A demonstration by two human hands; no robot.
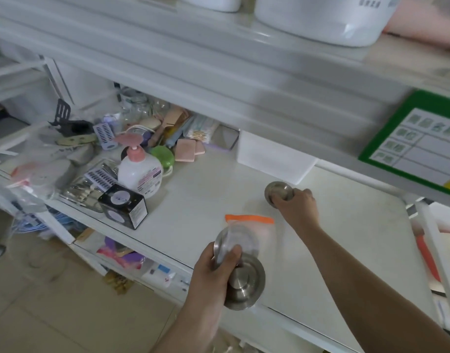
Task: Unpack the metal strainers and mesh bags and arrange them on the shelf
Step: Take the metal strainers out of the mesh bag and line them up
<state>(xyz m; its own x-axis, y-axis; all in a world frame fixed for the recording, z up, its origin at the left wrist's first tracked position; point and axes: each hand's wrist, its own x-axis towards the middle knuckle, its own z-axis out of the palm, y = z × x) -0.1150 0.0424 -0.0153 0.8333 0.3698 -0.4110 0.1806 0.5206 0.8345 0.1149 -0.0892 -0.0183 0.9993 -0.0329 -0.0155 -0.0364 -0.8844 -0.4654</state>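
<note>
Reaching deep onto the white shelf (333,225), the right hand (294,203) closes its fingers on a round steel strainer (278,192), apparently setting it down beside the white box (272,156). The left hand (216,271) grips more round metal strainers (240,281) together with a clear orange-topped bag (249,226) at the shelf's front edge, likely kept ready for placing next.

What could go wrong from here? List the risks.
The left hand grips two strainers plus a bag at once, out past the shelf edge; one could slip and fall to the floor. The right hand is setting a strainer close to the white box and may bump it.
</note>
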